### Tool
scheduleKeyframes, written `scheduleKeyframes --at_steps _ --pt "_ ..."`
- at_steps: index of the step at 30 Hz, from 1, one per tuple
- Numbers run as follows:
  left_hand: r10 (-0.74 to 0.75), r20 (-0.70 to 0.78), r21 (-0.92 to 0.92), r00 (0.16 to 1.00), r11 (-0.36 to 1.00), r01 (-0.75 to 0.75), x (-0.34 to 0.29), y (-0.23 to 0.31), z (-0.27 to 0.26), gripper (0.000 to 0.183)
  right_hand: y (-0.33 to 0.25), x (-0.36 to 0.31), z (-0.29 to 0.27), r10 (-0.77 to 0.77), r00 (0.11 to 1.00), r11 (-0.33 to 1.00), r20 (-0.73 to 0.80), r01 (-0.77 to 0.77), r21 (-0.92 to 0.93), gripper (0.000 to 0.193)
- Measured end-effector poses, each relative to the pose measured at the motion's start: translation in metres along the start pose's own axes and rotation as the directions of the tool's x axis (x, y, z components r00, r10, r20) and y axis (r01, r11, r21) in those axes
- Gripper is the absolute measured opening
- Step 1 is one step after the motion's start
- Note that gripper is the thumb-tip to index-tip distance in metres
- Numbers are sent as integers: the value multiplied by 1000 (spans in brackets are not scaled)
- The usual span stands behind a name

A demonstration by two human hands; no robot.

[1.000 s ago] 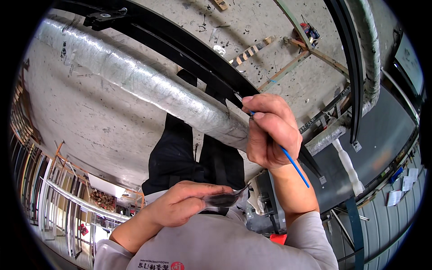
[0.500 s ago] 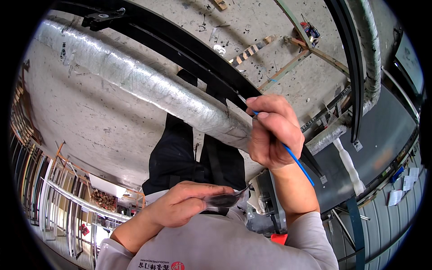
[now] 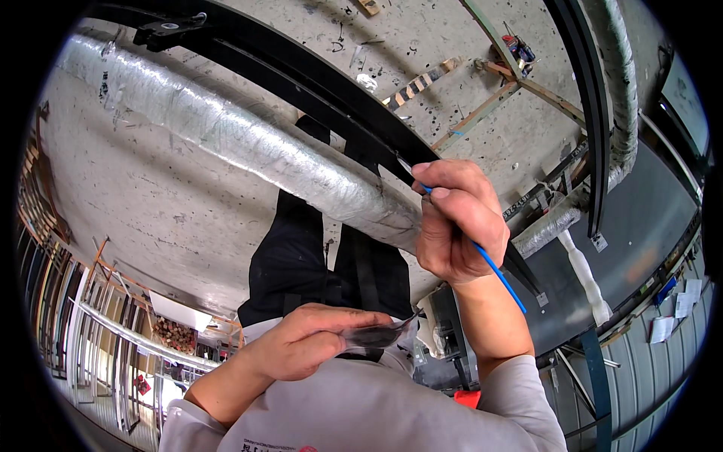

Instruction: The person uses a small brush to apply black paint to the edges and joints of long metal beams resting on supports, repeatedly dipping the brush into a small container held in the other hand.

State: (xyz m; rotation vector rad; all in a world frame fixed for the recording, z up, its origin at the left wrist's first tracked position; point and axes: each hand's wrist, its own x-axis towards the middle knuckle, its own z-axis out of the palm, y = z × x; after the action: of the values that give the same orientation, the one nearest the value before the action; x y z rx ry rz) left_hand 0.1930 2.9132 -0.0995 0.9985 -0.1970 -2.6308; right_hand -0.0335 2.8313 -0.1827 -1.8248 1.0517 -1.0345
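Observation:
My right hand is closed in a pinch around a thin blue-handled paintbrush. The brush's tip meets, or nearly meets, the edge of a long black frame bar in front of me. Held low at my waist, my left hand grips a small clear plastic pouch with something dark inside, perhaps paint. Between the black bar and my body runs a beam wrapped in shiny silvery film. The fingers of the right hand hide part of the brush.
Another black bar curves down at the right, near a large dark panel. On the concrete floor lie a striped strip and a red-and-dark power tool beside wooden bars. Metal racks stand at lower left.
The hands, the brush and the pouch hold almost the same places. Only my shirt front has shifted slightly downward in the picture.

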Motion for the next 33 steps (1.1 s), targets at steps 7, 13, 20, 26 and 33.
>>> scheduleKeyframes --at_steps 7,13,20,26,33 --pt "17 17 -39 1000 999 -16 -1 1 1 55 2 2 5 -23 998 999 -58 25 35 31" --pt "-34 31 2 999 999 34 0 4 -1 56 2 4 6 -13 998 999 -60 15 35 32" --pt "-151 30 19 988 988 150 -2 9 -3 56 1 -11 -2 4 997 1000 -82 -3 15 29" --pt "-21 28 -32 999 999 21 -1 -5 -3 55 -2 -14 -8 34 999 999 -33 -35 -36 25" --pt "-11 14 -37 1000 999 11 -1 -6 -2 54 -2 -6 -2 6 1000 1000 -15 -7 -20 27"
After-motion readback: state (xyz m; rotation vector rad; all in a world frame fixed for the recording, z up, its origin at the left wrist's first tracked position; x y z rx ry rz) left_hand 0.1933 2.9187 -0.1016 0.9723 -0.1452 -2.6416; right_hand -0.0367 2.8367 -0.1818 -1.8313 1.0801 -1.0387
